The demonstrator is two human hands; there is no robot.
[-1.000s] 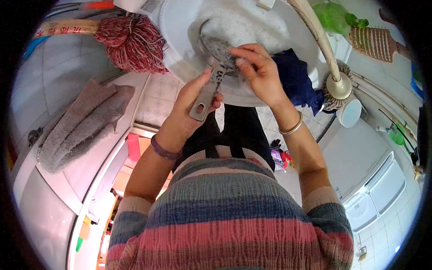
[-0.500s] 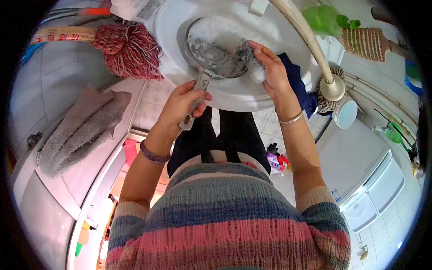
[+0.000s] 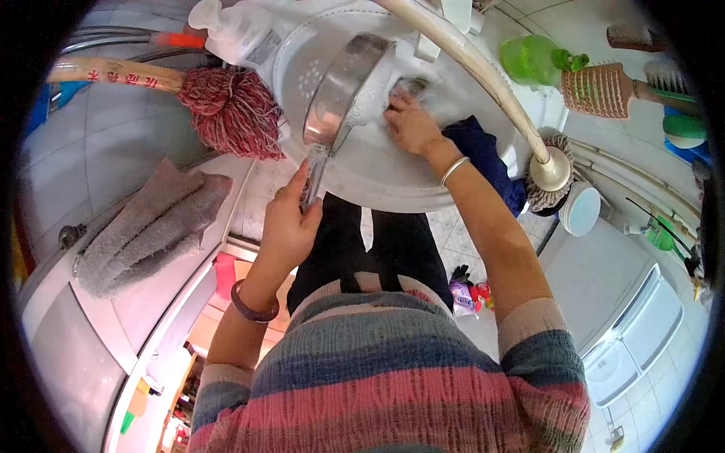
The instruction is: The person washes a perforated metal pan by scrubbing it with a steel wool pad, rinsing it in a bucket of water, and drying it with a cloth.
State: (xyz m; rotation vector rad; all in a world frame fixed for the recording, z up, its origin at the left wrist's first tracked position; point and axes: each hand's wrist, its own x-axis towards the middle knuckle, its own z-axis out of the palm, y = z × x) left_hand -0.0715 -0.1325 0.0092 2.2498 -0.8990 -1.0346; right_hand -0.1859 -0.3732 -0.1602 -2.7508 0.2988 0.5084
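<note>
A metal saucepan [image 3: 343, 94] is tipped up on its side over the white washbasin [image 3: 393, 198], its outer wall facing me. My left hand [image 3: 288, 226] is closed around its handle. In the basin, near the suds, my right hand [image 3: 415, 127] has its fingers on a grey scouring pad [image 3: 410, 87], which is partly blurred and partly covered by the fingers. A dark blue cloth [image 3: 487, 155] hangs over the basin's right rim, close to my right wrist.
A pale curved pole [image 3: 483, 64] crosses above the basin's right side. A red mop head [image 3: 230, 109] is at the left, near a white pump bottle [image 3: 234, 34]. To the right are a green bottle [image 3: 532, 60] and a hairbrush [image 3: 596, 89]. A grey towel [image 3: 151, 230] hangs lower left.
The saucepan has gone from lying open toward me to tipped on its side. My right hand has moved left and down into the basin with the pad.
</note>
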